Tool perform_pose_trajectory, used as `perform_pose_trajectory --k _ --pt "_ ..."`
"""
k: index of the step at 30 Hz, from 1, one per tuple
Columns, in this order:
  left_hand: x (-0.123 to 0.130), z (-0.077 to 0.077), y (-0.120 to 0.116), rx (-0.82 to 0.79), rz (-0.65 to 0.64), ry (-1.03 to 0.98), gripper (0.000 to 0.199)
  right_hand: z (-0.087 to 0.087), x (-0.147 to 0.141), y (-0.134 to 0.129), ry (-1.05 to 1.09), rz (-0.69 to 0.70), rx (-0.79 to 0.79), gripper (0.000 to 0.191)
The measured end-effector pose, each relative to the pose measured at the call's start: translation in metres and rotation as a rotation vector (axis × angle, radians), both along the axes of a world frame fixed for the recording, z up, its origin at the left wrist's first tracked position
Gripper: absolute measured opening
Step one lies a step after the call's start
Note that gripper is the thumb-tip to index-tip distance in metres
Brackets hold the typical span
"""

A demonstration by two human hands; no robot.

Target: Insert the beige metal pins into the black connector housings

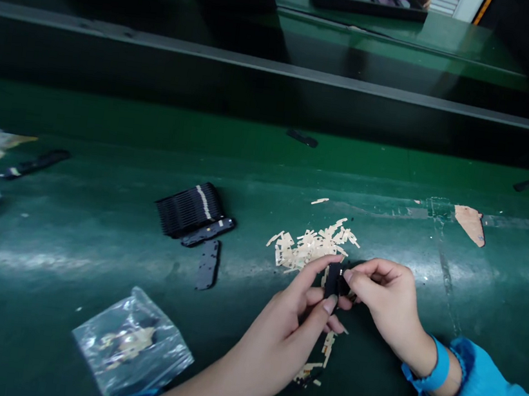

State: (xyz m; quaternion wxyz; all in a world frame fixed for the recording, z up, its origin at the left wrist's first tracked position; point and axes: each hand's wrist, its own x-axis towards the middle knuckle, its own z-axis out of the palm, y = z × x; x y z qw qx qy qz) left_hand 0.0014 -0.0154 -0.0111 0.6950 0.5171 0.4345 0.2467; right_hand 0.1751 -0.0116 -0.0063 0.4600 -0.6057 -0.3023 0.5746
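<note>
Grip of left hand [283, 330] clamped on black piece [332, 280], right hand [390, 299] at its edge, hold unclear, pale strips [311, 246] beyond

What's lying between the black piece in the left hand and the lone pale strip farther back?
In the head view, a loose pile of pale strips lies between the black piece and the lone strip.
</note>
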Motion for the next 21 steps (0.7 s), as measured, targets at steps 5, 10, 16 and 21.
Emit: perform_pose_trajectory --k 5,10,16,21 --pt "-0.0004 0.0016 -0.0002 0.006 0.016 0.018 0.049 0.001 0.0 0.0015 -0.047 -0.059 0.017 0.016" --pt "0.0003 0.0014 -0.0005 0.028 0.005 0.019 0.051 -0.0012 0.0 -0.0008 -0.033 -0.014 0.021 0.014" --pt "0.0012 0.0011 -0.0002 0.062 -0.002 0.044 0.052 -0.0041 0.0002 -0.0021 0.011 0.0 0.01 0.012" --pt "0.0005 0.0011 -0.0012 0.057 -0.012 0.053 0.052 -0.0024 -0.0002 -0.0011 0.022 0.001 0.006 0.013"
